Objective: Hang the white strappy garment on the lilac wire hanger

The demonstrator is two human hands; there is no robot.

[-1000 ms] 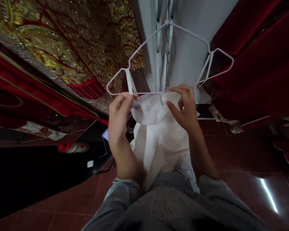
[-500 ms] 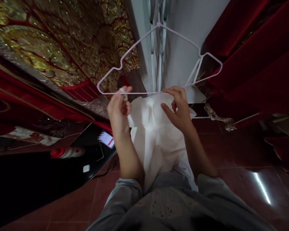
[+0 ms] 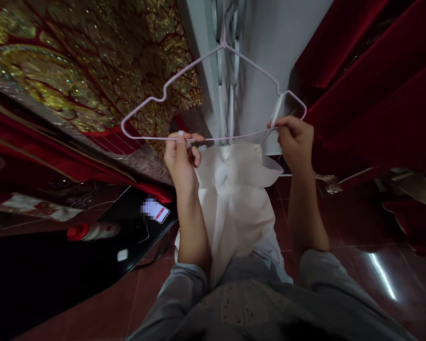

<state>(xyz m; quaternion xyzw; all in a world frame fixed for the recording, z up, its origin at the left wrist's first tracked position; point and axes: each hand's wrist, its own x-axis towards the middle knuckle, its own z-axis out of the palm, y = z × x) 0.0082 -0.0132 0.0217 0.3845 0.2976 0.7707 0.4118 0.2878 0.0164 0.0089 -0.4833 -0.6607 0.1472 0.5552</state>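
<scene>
A pale pink hanger [image 3: 191,66] hangs by its hook in front of a grey metal stand. White strap [image 3: 277,109] is looped over its right notch and runs down to a white garment [image 3: 230,166]. My left hand [image 3: 184,158] is closed at the hanger's lower bar, with a white loop by the fingers; the thumb presses there. My right hand [image 3: 295,139] pinches the strap near the bar's right part. The garment hangs below the hanger, between my forearms.
Gold and red sequined cloth [image 3: 110,61] hangs at the left, dark red cloth [image 3: 369,94] at the right. A black table [image 3: 57,274] at lower left bears a phone [image 3: 161,213], a red-capped bottle [image 3: 92,231] and a small white case [image 3: 122,255].
My right hand has moved right along the bar and taken hold of the strap. The hanger has shifted left and slightly down. My left thumb now presses at the bar.
</scene>
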